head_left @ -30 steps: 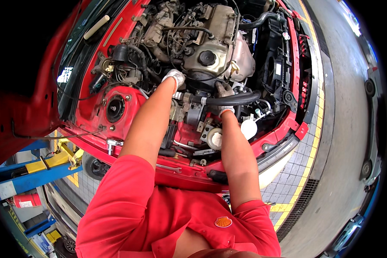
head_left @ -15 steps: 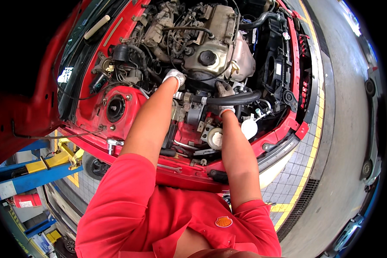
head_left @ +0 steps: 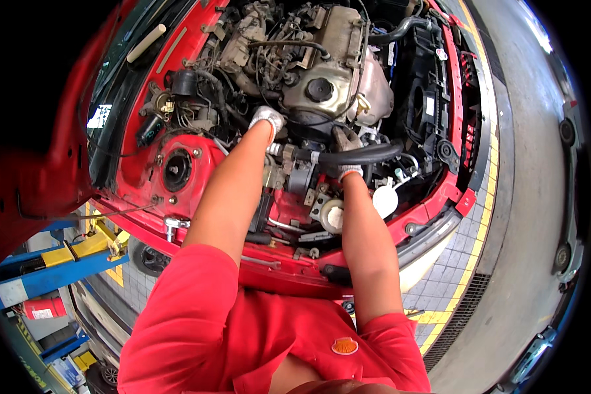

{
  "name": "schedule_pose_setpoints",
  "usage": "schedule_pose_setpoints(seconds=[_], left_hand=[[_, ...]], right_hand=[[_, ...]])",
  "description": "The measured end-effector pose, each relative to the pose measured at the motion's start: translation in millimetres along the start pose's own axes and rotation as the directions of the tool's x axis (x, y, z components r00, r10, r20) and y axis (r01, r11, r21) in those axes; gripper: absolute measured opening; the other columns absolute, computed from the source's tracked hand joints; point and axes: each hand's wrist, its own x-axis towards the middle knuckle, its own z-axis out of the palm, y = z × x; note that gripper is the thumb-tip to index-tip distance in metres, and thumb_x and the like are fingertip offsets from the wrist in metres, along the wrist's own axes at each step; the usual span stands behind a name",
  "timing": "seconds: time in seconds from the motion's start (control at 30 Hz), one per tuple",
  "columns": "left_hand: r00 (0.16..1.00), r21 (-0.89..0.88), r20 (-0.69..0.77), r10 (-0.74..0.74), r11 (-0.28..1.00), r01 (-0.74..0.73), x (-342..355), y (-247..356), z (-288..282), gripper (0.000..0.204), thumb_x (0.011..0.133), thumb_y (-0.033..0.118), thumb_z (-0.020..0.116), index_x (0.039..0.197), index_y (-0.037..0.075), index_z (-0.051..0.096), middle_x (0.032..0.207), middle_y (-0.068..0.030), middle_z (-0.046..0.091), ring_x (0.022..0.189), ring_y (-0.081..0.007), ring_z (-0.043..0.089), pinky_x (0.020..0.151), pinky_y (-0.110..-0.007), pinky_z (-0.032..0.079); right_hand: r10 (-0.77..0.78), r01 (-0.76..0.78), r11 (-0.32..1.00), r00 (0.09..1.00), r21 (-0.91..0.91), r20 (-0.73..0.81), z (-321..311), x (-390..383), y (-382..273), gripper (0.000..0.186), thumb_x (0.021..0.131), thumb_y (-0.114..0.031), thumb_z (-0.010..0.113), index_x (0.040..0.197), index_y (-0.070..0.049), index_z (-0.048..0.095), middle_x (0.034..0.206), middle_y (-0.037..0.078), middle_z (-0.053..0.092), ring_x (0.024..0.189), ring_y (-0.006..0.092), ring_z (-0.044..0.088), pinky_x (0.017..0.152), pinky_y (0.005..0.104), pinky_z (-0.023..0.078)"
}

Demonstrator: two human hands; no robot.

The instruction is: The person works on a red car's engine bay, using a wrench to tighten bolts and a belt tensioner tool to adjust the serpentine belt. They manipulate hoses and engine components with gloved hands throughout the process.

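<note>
In the open engine bay, both my hands wear whitish work gloves and are at opposite sides of a black timing cover (head_left: 310,127) on the end of the engine. My left hand (head_left: 268,121) is closed at the cover's left edge, its fingertips hidden. My right hand (head_left: 347,142), its glove darkly soiled, reaches beneath a thick black hose (head_left: 361,155) and grips the cover's right edge; its fingertips are partly hidden too. Above the cover sits the metal engine top with a round black oil cap (head_left: 320,89).
A ratchet with a socket (head_left: 175,225) and a wrench (head_left: 261,261) lie on the red front fender edge. White reservoir caps (head_left: 385,201) are close by my right forearm. The raised red hood (head_left: 52,157) is at left, above a blue lift arm (head_left: 59,268).
The view has shifted slightly. My hands stay at the two sides of the black timing cover, with no clear movement of the cover.
</note>
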Motion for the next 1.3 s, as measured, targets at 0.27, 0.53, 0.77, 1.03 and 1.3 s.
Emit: schedule_pose_setpoints(seconds=[0.27,0.53,0.77,1.03,1.3], left_hand=[[0.869,0.897,0.268,0.415,0.221,-0.382,63,-77,12,0.033,0.101,0.018,0.050,0.115,0.012,0.078,0.120,-0.0101,0.075,0.111,-0.0275,0.072,0.093,-0.040,0.058],[0.953,0.313,0.297,0.055,0.938,-0.151,-10,8,-25,0.021,0.092,0.011,0.065,0.108,0.004,0.078,0.110,-0.0155,0.077,0.101,-0.0280,0.075,0.087,-0.042,0.060],[0.923,0.183,0.316,0.221,0.940,-0.288,5,-24,-33,0.023,0.094,0.020,0.067,0.102,-0.001,0.073,0.102,-0.0144,0.075,0.092,-0.0277,0.074,0.082,-0.039,0.059],[0.877,-0.377,0.277,0.393,0.884,-0.277,-2,-45,-32,0.021,0.091,0.008,0.075,0.110,0.001,0.070,0.096,-0.0081,0.072,0.087,-0.0197,0.071,0.072,-0.035,0.060],[0.924,-0.505,0.165,0.344,0.835,-0.221,-22,-28,-39,0.027,0.085,-0.001,0.075,0.111,-0.002,0.066,0.098,-0.0096,0.073,0.090,-0.0197,0.069,0.084,-0.032,0.055]], right_hand=[[0.050,-0.050,0.999,0.997,-0.005,0.060,18,-22,-20,0.041,0.092,-0.038,0.075,0.106,0.001,0.072,0.077,0.000,0.065,0.062,0.0108,0.054,0.057,0.0281,0.042],[0.094,-0.092,0.994,0.995,0.067,-0.039,4,-26,-27,0.045,0.092,-0.036,0.077,0.107,0.006,0.071,0.079,0.004,0.068,0.066,0.0116,0.058,0.060,0.0295,0.047],[0.162,-0.161,0.981,0.987,-0.111,0.000,21,-42,-60,0.042,0.095,-0.035,0.074,0.111,0.004,0.070,0.083,0.004,0.068,0.072,0.0117,0.056,0.064,0.0289,0.047],[0.125,-0.131,0.983,0.991,-0.125,-0.056,19,-44,-57,0.027,0.100,-0.029,0.068,0.108,-0.003,0.067,0.085,-0.002,0.063,0.072,0.0083,0.054,0.063,0.0253,0.044],[0.223,-0.218,0.970,0.974,0.106,-0.032,22,-47,-63,0.029,0.100,-0.027,0.069,0.116,-0.003,0.065,0.085,-0.001,0.066,0.068,0.0089,0.059,0.060,0.0258,0.050]])
